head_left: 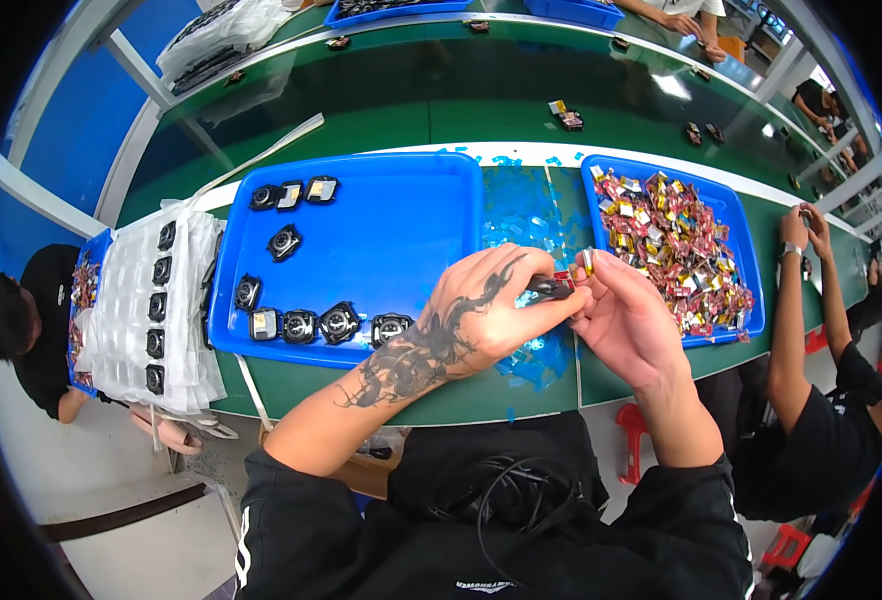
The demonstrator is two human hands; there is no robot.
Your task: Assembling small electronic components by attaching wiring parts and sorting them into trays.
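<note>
My left hand (476,310) closes around a black housing (549,288), of which only a small part shows between thumb and fingers. Close against it, the thumb and forefinger of my right hand (633,325) pinch a small silver-and-yellow part (588,263). The two hands meet over the gap between two blue trays. In the wide blue tray (381,215) on the left lie several black watch-like housings (339,323), some with a pale rectangular part in them. The right blue tray (751,235) is heaped with small red, yellow and silver parts (671,250).
Blue film scraps (526,215) litter the green bench between the trays. Stacked clear plastic trays (126,300) with black housings stand at the left. Beyond runs a green conveyor belt (361,105) carrying scattered parts (567,116). Co-workers sit on both sides and across.
</note>
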